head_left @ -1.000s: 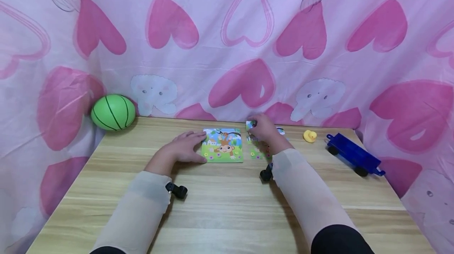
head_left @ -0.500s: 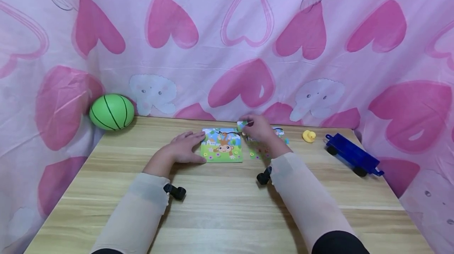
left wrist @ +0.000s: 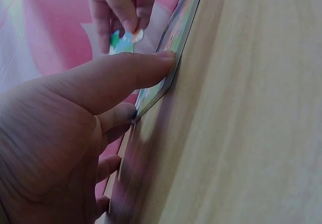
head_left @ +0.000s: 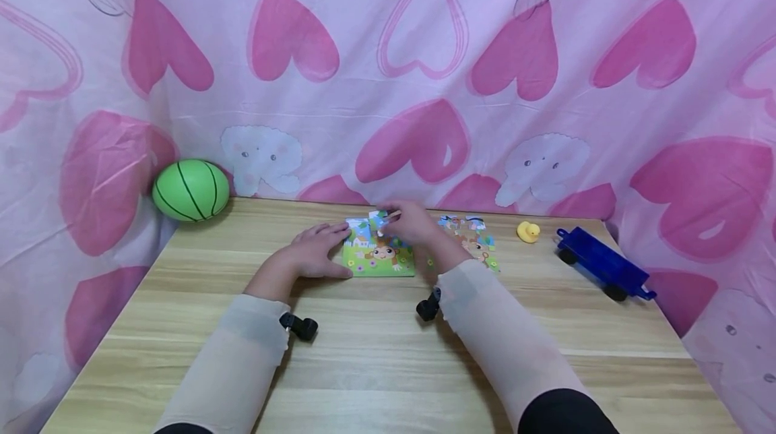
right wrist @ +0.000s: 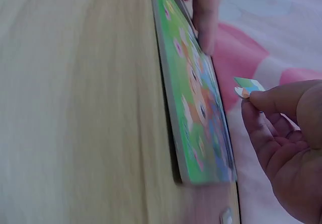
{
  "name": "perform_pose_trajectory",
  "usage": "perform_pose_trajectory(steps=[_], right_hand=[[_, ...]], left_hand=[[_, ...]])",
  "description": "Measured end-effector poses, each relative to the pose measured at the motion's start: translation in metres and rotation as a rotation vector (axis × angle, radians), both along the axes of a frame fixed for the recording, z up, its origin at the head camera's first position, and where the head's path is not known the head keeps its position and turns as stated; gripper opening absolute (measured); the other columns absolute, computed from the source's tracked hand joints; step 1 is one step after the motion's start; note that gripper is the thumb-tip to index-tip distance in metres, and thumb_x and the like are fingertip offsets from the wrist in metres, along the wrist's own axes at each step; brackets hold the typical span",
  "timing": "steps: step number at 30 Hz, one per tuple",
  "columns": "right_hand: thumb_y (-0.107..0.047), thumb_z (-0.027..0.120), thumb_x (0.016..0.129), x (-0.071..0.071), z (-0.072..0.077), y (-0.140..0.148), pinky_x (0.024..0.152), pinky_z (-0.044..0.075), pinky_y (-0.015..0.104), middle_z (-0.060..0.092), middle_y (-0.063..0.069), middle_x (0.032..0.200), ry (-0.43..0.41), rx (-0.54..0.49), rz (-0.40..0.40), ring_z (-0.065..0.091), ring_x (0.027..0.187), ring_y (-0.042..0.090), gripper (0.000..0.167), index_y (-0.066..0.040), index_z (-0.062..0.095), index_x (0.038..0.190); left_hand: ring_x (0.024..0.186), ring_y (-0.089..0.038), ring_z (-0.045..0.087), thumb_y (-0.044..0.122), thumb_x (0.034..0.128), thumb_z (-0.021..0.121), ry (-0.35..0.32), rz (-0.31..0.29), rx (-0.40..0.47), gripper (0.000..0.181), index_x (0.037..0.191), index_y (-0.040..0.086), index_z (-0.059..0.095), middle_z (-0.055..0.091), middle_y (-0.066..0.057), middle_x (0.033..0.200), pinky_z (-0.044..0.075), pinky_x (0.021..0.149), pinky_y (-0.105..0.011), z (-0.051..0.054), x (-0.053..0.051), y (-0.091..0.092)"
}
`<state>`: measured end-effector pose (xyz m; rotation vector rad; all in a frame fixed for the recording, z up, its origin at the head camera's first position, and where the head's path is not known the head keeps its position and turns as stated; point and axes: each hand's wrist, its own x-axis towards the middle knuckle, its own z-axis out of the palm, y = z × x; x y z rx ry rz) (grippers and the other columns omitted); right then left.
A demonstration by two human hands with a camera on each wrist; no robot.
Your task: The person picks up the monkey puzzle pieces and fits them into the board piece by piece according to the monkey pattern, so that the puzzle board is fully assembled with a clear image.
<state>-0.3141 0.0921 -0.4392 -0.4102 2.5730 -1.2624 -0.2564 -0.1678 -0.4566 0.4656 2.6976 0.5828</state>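
right hand [head_left: 412,224], pinching puzzle piece [right wrist: 248,84], has moved over monkey jigsaw [head_left: 380,261], apparently advancing assembly; left hand [head_left: 310,254], straight-fingered, touches nine-o'clock edge.

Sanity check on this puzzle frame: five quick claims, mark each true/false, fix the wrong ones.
1. The right hand pinches a puzzle piece. True.
2. The left hand touches the puzzle board. True.
3. The ball is orange. False: it is green with dark lines.
4. In the head view, the yellow duck is between the other puzzle pieces and the blue cart. True.
5. The blue cart is left of the puzzle board. False: it is to the right, beyond the yellow duck.
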Motion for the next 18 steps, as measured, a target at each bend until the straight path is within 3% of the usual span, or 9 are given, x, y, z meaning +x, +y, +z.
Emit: perform_pose_trajectory(steps=[5,9,18], right_hand=[[-0.011,0.079,0.095,-0.001,-0.003,-0.018,0.094,0.063,0.038,0.068,0.008,0.134,-0.01,0.035,0.033,0.068,0.119,0.027,0.053,-0.016,0.066,0.146],[-0.012,0.077,0.097,-0.001,-0.008,-0.029,0.101,0.062,0.041,0.066,0.008,0.139,-0.013,0.074,0.05,0.066,0.122,0.027,0.052,-0.016,0.066,0.147],[-0.012,0.078,0.096,-0.002,-0.014,-0.042,0.108,0.058,0.043,0.069,0.008,0.139,0.06,0.162,0.053,0.065,0.121,0.024,0.05,-0.014,0.067,0.145]], left_hand=[[0.168,-0.043,0.01,0.064,0.0859,0.078,0.002,-0.003,-0.005,0.103,0.17,0.028,0.031,0.021,0.002,0.181,0.011,0.133,-0.072,-0.001,-0.001,0.0],[0.168,-0.042,0.01,0.064,0.0858,0.078,-0.001,-0.005,0.0,0.103,0.17,0.028,0.032,0.022,0.002,0.181,0.011,0.133,-0.073,-0.001,-0.001,0.0],[0.168,-0.041,0.01,0.061,0.085,0.079,-0.004,0.003,0.009,0.102,0.17,0.028,0.033,0.022,0.003,0.181,0.011,0.133,-0.072,0.001,0.0,0.0]])
